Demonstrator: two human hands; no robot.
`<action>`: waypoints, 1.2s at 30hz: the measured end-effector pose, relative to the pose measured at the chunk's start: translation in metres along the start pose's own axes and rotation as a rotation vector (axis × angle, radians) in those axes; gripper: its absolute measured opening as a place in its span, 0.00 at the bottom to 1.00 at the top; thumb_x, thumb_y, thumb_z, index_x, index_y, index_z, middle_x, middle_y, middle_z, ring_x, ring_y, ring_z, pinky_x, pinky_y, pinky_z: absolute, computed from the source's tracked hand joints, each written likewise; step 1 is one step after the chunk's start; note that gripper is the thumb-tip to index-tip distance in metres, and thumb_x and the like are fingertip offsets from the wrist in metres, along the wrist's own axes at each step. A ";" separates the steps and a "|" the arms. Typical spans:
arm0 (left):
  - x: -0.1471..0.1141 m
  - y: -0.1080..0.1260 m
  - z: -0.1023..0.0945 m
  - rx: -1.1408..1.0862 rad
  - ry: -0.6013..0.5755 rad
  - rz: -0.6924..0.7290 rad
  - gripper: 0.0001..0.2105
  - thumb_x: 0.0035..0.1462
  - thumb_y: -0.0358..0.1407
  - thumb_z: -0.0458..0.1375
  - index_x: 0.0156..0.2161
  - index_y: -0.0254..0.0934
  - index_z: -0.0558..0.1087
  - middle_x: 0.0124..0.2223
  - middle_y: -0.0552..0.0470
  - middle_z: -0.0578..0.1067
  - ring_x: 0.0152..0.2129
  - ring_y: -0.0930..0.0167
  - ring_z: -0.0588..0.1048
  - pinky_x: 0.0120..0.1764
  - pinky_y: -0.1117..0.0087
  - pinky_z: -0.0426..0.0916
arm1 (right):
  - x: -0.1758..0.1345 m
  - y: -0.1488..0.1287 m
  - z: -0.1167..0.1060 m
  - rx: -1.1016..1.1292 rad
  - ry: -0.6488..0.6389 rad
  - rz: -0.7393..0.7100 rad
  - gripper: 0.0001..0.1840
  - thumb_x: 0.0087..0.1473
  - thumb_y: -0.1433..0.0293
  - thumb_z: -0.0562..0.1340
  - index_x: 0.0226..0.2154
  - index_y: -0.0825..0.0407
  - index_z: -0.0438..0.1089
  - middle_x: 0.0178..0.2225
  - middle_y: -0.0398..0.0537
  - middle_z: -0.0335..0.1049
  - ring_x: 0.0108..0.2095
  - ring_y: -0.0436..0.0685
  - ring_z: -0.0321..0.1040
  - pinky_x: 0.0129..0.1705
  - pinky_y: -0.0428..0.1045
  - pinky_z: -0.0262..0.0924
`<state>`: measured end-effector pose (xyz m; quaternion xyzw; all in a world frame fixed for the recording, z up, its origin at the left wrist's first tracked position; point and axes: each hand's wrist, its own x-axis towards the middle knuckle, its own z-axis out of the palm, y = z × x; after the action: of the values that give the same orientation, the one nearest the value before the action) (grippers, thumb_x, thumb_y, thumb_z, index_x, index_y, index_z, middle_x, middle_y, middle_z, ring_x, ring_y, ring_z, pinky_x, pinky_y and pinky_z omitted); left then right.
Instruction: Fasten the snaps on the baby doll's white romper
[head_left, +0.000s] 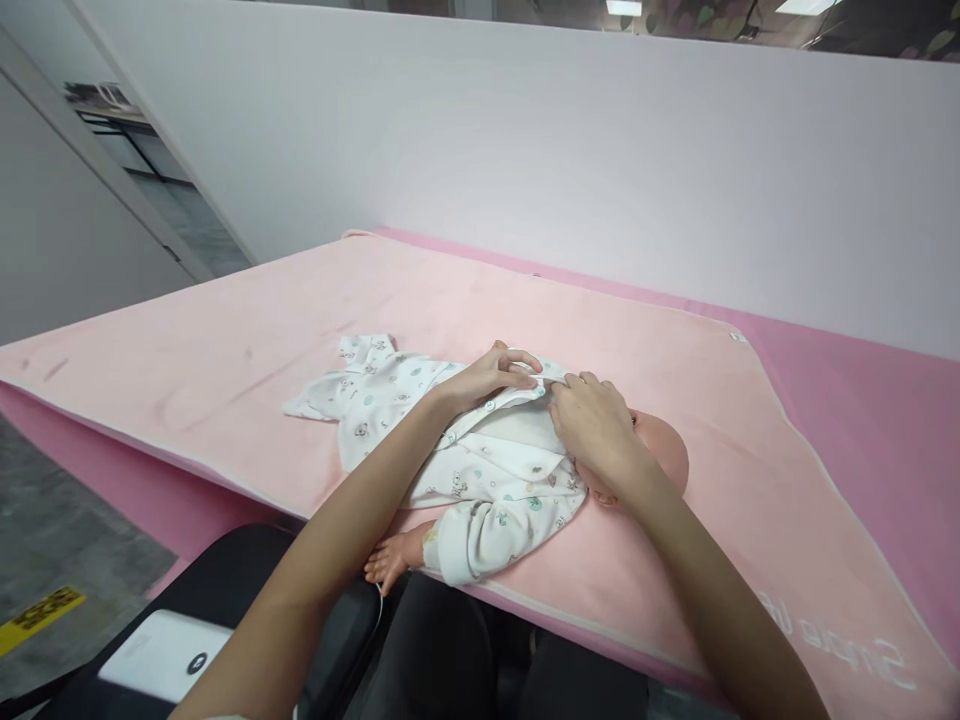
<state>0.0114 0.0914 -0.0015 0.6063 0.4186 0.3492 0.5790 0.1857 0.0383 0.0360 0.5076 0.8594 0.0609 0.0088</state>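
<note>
A baby doll (664,445) lies on its back on the pink blanket, its head to the right. It wears a white printed baby romper (480,480) with snap buttons down the front. The front edge is folded back, showing plain white lining. One doll hand (394,560) sticks out of a cuffed sleeve at the near edge. At the chest, my left hand (495,378) has its bent fingers on the snap edge of the romper. My right hand (596,415) is closed on the romper's collar near the doll's chin, covering part of its face.
The pink blanket (285,320) covers a table set against a white partition wall (525,150). White lettering marks its lower right corner. On a black seat (247,570) at the lower left lies a white device (165,652). My legs are under the near edge.
</note>
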 end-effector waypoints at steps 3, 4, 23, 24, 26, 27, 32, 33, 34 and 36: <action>-0.001 0.000 0.000 0.011 0.029 0.006 0.14 0.43 0.40 0.62 0.36 0.35 0.71 0.26 0.55 0.69 0.19 0.78 0.65 0.22 0.76 0.55 | 0.002 -0.002 -0.002 -0.009 -0.040 0.051 0.16 0.56 0.75 0.47 0.36 0.55 0.70 0.38 0.57 0.72 0.39 0.60 0.67 0.37 0.51 0.55; -0.001 0.000 0.000 0.016 0.019 0.010 0.14 0.43 0.40 0.62 0.35 0.35 0.72 0.27 0.54 0.69 0.20 0.77 0.66 0.23 0.76 0.56 | 0.002 -0.002 -0.003 -0.010 -0.063 0.067 0.16 0.56 0.76 0.48 0.35 0.54 0.70 0.35 0.57 0.72 0.37 0.59 0.68 0.36 0.51 0.55; -0.011 0.008 0.018 0.485 -0.090 0.232 0.17 0.39 0.43 0.65 0.32 0.35 0.68 0.23 0.59 0.62 0.20 0.78 0.57 0.23 0.75 0.50 | -0.005 0.005 -0.024 0.081 0.080 0.229 0.15 0.53 0.74 0.50 0.30 0.53 0.72 0.28 0.55 0.73 0.33 0.58 0.68 0.36 0.51 0.51; -0.011 0.008 0.018 0.508 -0.074 0.236 0.16 0.40 0.42 0.64 0.32 0.35 0.67 0.21 0.61 0.59 0.19 0.79 0.55 0.23 0.75 0.48 | -0.008 0.008 -0.029 0.125 0.097 0.254 0.15 0.54 0.72 0.50 0.30 0.53 0.72 0.28 0.55 0.73 0.33 0.59 0.68 0.36 0.51 0.52; -0.011 0.007 0.018 0.536 -0.040 0.239 0.14 0.43 0.41 0.62 0.32 0.36 0.67 0.20 0.62 0.55 0.18 0.79 0.53 0.22 0.75 0.47 | -0.013 0.018 -0.039 0.240 0.137 0.309 0.13 0.52 0.69 0.52 0.32 0.52 0.73 0.31 0.54 0.73 0.35 0.60 0.68 0.35 0.51 0.53; -0.011 0.007 0.018 0.546 -0.024 0.241 0.13 0.44 0.41 0.61 0.33 0.36 0.67 0.19 0.62 0.55 0.17 0.79 0.53 0.22 0.75 0.47 | -0.016 0.023 -0.043 0.309 0.163 0.331 0.12 0.51 0.68 0.54 0.32 0.51 0.73 0.32 0.53 0.74 0.36 0.61 0.68 0.35 0.51 0.54; -0.010 0.005 0.020 0.556 0.073 0.201 0.11 0.45 0.41 0.60 0.30 0.34 0.70 0.18 0.60 0.58 0.16 0.79 0.55 0.21 0.75 0.48 | -0.027 0.052 -0.055 0.697 0.356 0.320 0.08 0.45 0.67 0.57 0.27 0.49 0.72 0.32 0.47 0.74 0.37 0.59 0.68 0.39 0.52 0.60; -0.009 0.004 0.020 0.535 0.085 0.181 0.11 0.44 0.41 0.60 0.30 0.33 0.71 0.17 0.60 0.59 0.16 0.79 0.56 0.21 0.75 0.49 | -0.028 0.056 -0.055 0.773 0.395 0.306 0.08 0.45 0.67 0.58 0.27 0.49 0.72 0.32 0.47 0.74 0.36 0.59 0.68 0.38 0.52 0.61; -0.009 0.004 0.019 0.500 0.083 0.163 0.12 0.44 0.41 0.60 0.29 0.33 0.71 0.17 0.59 0.60 0.16 0.79 0.56 0.21 0.75 0.49 | -0.029 0.060 -0.055 0.846 0.427 0.292 0.08 0.45 0.67 0.58 0.27 0.50 0.72 0.32 0.47 0.73 0.36 0.58 0.69 0.37 0.52 0.62; -0.007 0.003 0.016 0.405 0.054 0.142 0.12 0.45 0.42 0.58 0.28 0.32 0.72 0.19 0.57 0.63 0.17 0.78 0.59 0.22 0.75 0.51 | -0.029 0.065 -0.054 0.978 0.483 0.266 0.09 0.45 0.65 0.58 0.29 0.51 0.72 0.31 0.48 0.73 0.34 0.57 0.69 0.33 0.50 0.63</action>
<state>0.0233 0.0783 0.0001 0.7286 0.4519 0.3139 0.4080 0.2523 0.0393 0.0958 0.5285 0.6937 -0.2296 -0.4322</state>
